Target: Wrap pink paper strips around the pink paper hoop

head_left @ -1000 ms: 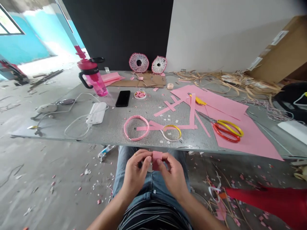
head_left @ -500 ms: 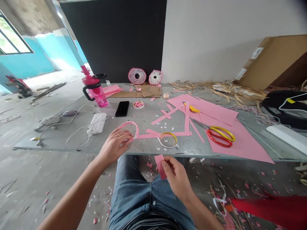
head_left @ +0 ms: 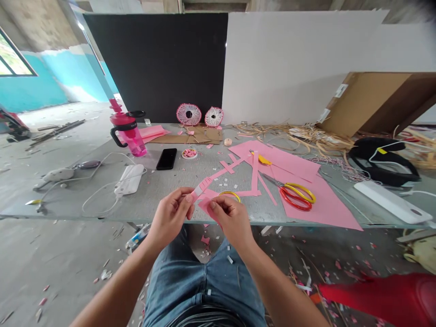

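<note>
My left hand [head_left: 174, 213] is closed, pinching a pink paper band [head_left: 204, 183] with a whitish stretch near the fingers. The band slants up to the right, just above the table edge. Close beside it, my right hand [head_left: 232, 220] grips a small pink paper piece [head_left: 207, 208] between thumb and fingers. Behind my right hand lies a yellow-and-white ring [head_left: 231, 194], partly covered by it. Pink paper strips [head_left: 255, 175] lie on the table past both hands. Scissors [head_left: 295, 195] with red and yellow handles rest on a large pink sheet [head_left: 327, 206].
A phone [head_left: 166, 159], a pink bottle [head_left: 131, 136] and a white power bank [head_left: 129, 180] with a cable stand to the left. A small dish [head_left: 189, 154] holds pink scraps. Two string-wound rings [head_left: 189, 114] lean against the black board [head_left: 156, 63]. A cardboard box [head_left: 361, 100] is at back right.
My left hand has lifted the pink band off the table and moved it right. My right hand has brought the pink paper piece up and left beside it. The view has shifted slightly.
</note>
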`<state>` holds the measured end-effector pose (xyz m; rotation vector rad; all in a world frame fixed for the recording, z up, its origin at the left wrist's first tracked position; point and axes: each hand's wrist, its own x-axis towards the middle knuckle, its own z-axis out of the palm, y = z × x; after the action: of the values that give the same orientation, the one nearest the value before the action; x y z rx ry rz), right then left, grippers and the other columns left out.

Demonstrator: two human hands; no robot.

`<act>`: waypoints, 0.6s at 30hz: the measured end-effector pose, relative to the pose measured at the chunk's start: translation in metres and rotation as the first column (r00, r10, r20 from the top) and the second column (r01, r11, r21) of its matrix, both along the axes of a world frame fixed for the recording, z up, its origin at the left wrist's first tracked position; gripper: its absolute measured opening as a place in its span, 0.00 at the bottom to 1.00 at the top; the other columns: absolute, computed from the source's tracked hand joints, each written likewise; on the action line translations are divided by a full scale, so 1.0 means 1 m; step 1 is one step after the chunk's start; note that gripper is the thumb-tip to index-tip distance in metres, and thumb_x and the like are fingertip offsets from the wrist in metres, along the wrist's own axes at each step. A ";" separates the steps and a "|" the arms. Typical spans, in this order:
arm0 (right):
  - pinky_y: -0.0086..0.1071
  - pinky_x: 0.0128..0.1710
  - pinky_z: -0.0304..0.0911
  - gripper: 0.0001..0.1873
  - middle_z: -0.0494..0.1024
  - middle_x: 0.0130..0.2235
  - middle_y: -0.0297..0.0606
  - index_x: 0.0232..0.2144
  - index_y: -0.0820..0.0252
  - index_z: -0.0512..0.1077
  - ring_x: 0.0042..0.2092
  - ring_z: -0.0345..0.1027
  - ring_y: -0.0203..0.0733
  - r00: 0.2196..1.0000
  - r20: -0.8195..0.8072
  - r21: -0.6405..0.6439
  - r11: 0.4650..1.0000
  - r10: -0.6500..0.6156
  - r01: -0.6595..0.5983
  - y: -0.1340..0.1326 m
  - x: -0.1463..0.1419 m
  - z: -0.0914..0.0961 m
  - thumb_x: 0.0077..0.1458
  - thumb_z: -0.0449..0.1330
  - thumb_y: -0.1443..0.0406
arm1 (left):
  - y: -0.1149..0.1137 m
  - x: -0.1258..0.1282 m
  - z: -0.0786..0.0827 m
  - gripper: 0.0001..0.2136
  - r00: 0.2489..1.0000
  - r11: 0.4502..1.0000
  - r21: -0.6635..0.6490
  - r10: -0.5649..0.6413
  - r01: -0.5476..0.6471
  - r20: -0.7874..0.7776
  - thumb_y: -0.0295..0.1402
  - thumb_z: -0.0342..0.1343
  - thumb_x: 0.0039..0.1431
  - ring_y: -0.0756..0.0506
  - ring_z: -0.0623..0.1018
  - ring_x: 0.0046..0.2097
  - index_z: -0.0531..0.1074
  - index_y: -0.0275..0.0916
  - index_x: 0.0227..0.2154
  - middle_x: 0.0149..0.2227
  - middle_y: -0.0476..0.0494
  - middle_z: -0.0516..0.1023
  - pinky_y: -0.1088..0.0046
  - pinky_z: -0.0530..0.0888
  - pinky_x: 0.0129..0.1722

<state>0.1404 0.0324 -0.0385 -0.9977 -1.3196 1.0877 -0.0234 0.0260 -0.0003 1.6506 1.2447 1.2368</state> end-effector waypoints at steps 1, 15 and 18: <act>0.27 0.23 0.54 0.12 0.70 0.23 0.31 0.27 0.59 0.76 0.24 0.59 0.33 1.000 0.001 0.007 1.000 -0.004 0.004 0.000 -0.001 0.001 0.55 0.60 0.58 | 0.000 0.001 -0.001 0.19 1.000 1.000 -0.011 -0.017 0.017 0.009 0.46 0.51 0.65 0.52 0.65 0.21 0.71 0.32 0.42 0.19 0.55 0.66 0.76 0.61 0.22; 0.26 0.22 0.53 0.11 0.70 0.23 0.30 0.30 0.60 0.76 0.23 0.57 0.31 0.997 -0.057 0.061 0.997 0.045 -0.042 0.002 -0.003 0.006 0.56 0.59 0.59 | 0.002 0.003 -0.002 0.18 0.994 0.994 -0.040 -0.099 0.098 -0.041 0.47 0.50 0.66 0.53 0.63 0.22 0.71 0.35 0.36 0.19 0.55 0.65 0.76 0.59 0.23; 0.26 0.22 0.53 0.12 0.69 0.22 0.30 0.30 0.60 0.76 0.22 0.57 0.31 0.996 -0.063 0.067 0.996 0.056 -0.052 0.003 -0.003 0.005 0.57 0.59 0.58 | 0.003 0.002 -0.003 0.18 0.993 0.995 -0.029 -0.099 0.097 -0.063 0.47 0.49 0.67 0.53 0.63 0.22 0.72 0.36 0.34 0.19 0.55 0.65 0.76 0.60 0.24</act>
<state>0.1377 0.0353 -0.0336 -0.8758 -1.3275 1.1025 -0.0213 0.0287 -0.0033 1.7238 1.1982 1.1111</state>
